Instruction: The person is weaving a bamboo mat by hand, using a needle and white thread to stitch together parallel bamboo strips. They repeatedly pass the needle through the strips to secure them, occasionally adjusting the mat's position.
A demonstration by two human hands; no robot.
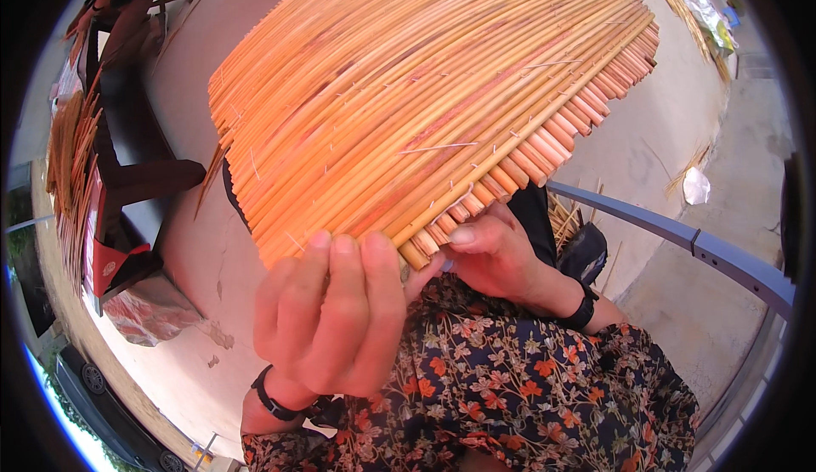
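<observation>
A curved mat of tan reed stalks stitched side by side spreads in front of me. One thinner reed runs across the stalks near their cut ends, with stitches along it. Short whitish thread ends stick out of the surface. My left hand is closed on the mat's near corner, its fingertips lying on top of the last stalks. Just right of it, my right hand pinches the cut ends, thumb above and the other fingers mostly hidden beneath. Whether a needle or thread is between those fingers I cannot make out.
On the left, a bundle of loose reeds lies by a dark and red frame, near a stone. A grey metal rail crosses at right. A crumpled white piece lies on the floor. A dark car stands lower left.
</observation>
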